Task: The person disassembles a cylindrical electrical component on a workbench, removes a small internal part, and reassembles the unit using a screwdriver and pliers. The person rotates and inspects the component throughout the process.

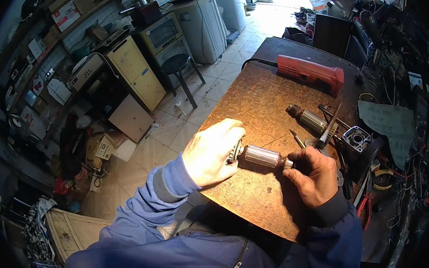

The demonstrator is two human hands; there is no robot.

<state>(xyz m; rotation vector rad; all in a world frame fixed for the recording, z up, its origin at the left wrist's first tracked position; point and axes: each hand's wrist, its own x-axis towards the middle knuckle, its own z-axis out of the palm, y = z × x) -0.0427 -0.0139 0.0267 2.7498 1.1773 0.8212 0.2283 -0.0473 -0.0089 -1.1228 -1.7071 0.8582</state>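
Note:
A motor armature (262, 157) lies level between my two hands, just above the wooden bench top or resting on it; I cannot tell which. My left hand (210, 151) is closed round its fan end, and the fingers partly hide the fan. At the other end, my right hand (316, 177) pinches the shaft beside the copper commutator (288, 163) with thumb and forefinger. Farther back on the bench lies a second armature (311, 121). A pointed tool (297, 138) rests just beyond my right hand.
A red power tool body (309, 73) with a black cord lies at the bench's far end. To the right are a metal housing part (357, 139), a paper sheet (386, 127) and red-handled pliers (364, 212). A dark stool (176, 64) stands on the tiled floor, left of the bench.

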